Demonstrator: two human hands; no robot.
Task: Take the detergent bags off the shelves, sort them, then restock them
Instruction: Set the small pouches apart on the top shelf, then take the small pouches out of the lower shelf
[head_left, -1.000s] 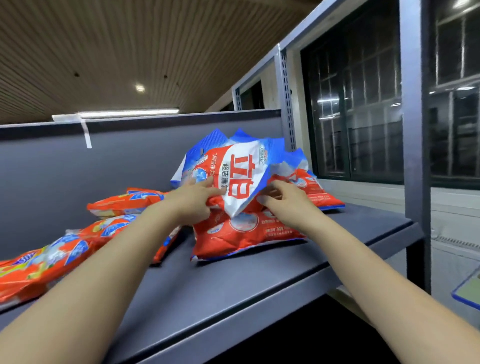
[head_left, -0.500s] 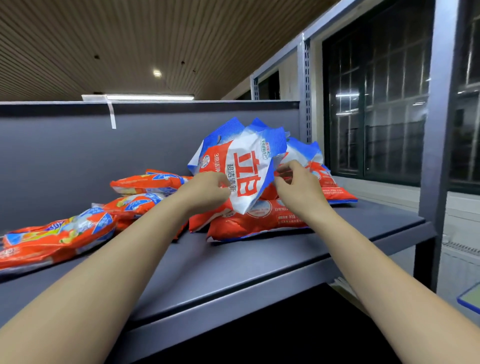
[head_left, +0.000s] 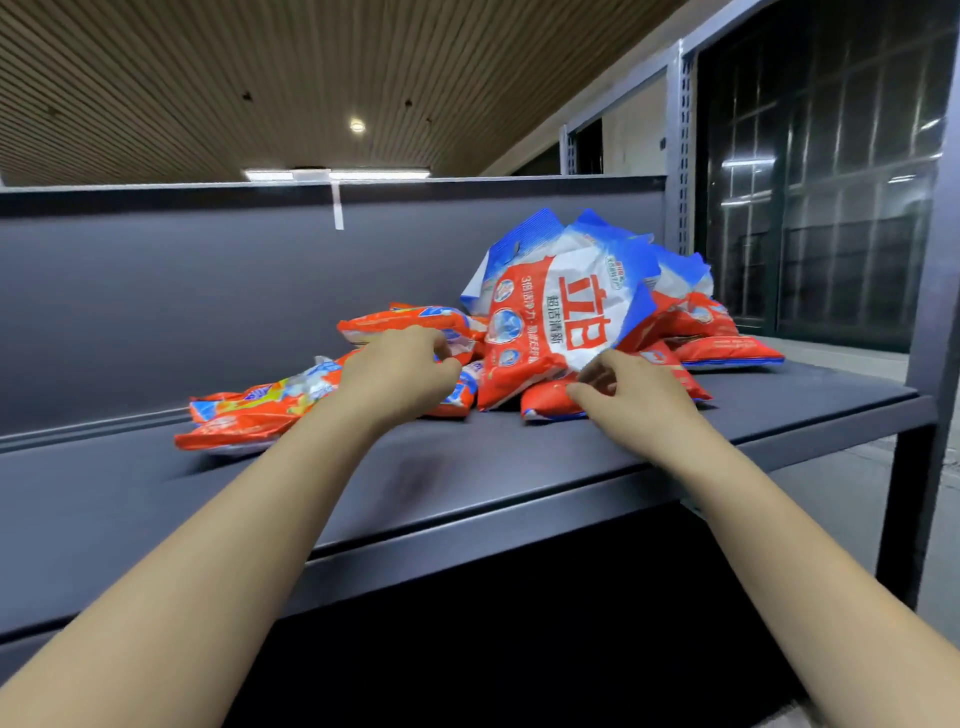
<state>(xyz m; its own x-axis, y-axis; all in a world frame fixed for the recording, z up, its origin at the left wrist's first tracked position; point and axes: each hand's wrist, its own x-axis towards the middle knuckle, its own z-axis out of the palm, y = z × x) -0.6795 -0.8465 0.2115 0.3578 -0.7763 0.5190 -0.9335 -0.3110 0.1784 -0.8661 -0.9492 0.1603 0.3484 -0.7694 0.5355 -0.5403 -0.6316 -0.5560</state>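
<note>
A white, red and blue detergent bag (head_left: 566, 312) leans upright on a pile of similar bags (head_left: 696, 322) at the right of the grey shelf (head_left: 467, 467). Orange detergent bags (head_left: 260, 410) lie flat to its left, with another orange bag (head_left: 405, 322) behind them. My left hand (head_left: 400, 371) hovers with loosely curled fingers just left of the white bag, in front of the orange bags, gripping nothing that I can see. My right hand (head_left: 634, 387) sits below the white bag's lower edge, its curled fingertips touching or nearly touching that edge and its thumb apart.
A grey back panel (head_left: 208, 291) closes the shelf behind the bags. Perforated metal uprights (head_left: 680, 156) stand at the right rear and the front right corner (head_left: 935, 312). Dark barred windows (head_left: 831, 208) lie beyond. Below the shelf's front edge the space is dark.
Both hands pinched the white bag and held it up before. Now they have dropped lower and drawn back from it, and the bag leans on the pile. My view has shifted left.
</note>
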